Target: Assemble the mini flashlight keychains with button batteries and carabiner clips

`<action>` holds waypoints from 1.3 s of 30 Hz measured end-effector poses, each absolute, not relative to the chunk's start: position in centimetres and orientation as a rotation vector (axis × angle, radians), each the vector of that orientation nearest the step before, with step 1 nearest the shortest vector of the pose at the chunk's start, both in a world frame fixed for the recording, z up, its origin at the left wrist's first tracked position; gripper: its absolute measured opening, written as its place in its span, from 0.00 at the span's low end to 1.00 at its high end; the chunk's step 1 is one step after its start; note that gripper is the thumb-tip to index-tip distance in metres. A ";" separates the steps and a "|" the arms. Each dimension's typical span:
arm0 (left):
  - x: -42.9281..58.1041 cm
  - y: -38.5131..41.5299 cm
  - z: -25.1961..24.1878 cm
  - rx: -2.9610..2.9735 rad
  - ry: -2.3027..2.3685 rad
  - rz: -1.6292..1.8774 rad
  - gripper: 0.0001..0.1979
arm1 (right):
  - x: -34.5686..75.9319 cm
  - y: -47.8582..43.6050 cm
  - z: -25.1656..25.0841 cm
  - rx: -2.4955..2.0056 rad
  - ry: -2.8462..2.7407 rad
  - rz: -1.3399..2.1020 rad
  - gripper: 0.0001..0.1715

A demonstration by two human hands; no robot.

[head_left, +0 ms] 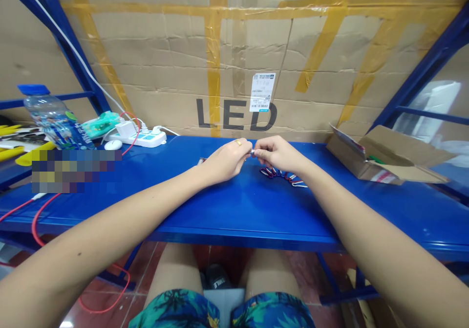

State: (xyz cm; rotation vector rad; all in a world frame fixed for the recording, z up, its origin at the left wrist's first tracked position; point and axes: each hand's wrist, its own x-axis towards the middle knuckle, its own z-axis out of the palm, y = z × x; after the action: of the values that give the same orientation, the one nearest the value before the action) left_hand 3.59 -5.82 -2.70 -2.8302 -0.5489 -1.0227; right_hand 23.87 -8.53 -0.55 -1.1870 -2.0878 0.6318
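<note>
My left hand (pixel 227 161), with a gold ring on one finger, is closed above the blue table. Fingertip to fingertip with it, my right hand (pixel 277 153) is closed in a pinch. Between them shows a small silvery metal piece (pixel 252 151); the fingers cover most of it, so its kind cannot be made out. Several small carabiner-like loops (pixel 280 173) in red, blue and silver lie in a row beneath my right hand. Another small metallic item (pixel 201 161) pokes out beside my left wrist, mostly hidden.
An open cardboard box (pixel 381 159) stands at the right. On the left are a water bottle (pixel 58 118), a white power strip (pixel 146 137), a white rounded item (pixel 113 144) and red cables (pixel 40 215). A large carton (pixel 164 64) forms the back wall.
</note>
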 end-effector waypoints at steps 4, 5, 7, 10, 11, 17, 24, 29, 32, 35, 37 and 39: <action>3.7 -5.8 -2.3 -2.966 -0.713 -1.153 0.03 | 24.0 -8.7 -0.2 -1.217 -2.136 0.559 0.15; 3.8 -5.7 -2.3 -3.004 -0.752 -1.195 0.02 | 24.0 -8.7 -0.2 -1.214 -2.153 0.508 0.16; 3.8 -5.7 -2.3 -3.057 -0.804 -1.274 0.03 | 24.1 -8.6 -0.3 -1.216 -2.171 0.446 0.17; 3.9 -5.5 -2.5 -3.075 -0.873 -1.306 0.04 | 24.2 -8.4 -0.5 -1.227 -2.187 0.432 0.15; 3.8 -5.5 -2.5 -3.068 -0.906 -1.298 0.04 | 24.2 -8.3 -0.5 -1.236 -2.189 0.414 0.14; 3.3 -5.0 -2.2 -2.992 -1.073 -1.252 0.07 | 25.3 -8.3 0.0 -1.564 -2.310 0.349 0.07; 3.1 -5.2 -2.0 -2.981 -1.096 -1.229 0.07 | 25.0 -8.7 0.0 -1.802 -2.457 0.497 0.03; 3.2 -5.2 -2.1 -2.999 -1.084 -1.218 0.08 | 24.2 -9.0 -0.3 -1.624 -2.559 0.522 0.04; 3.2 -4.9 -2.3 -3.000 -1.040 -1.247 0.08 | 23.7 -9.2 -0.4 -1.447 -2.495 0.525 0.03; 3.2 -4.7 -2.5 -3.046 -0.966 -1.285 0.06 | 23.5 -9.3 -0.4 -1.343 -2.274 0.697 0.04; 3.3 -4.8 -2.5 -3.092 -0.943 -1.303 0.05 | 23.4 -9.2 -0.5 -1.259 -2.154 0.856 0.04; 3.4 -5.0 -2.4 -3.121 -0.936 -1.317 0.06 | 23.4 -9.1 -0.6 -1.178 -2.068 0.960 0.06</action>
State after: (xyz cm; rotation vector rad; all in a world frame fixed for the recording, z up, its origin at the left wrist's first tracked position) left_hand 3.45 -4.95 -2.38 -3.1208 -0.9357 -1.3171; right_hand 23.43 -9.05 -0.62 -1.1776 -2.0685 0.9599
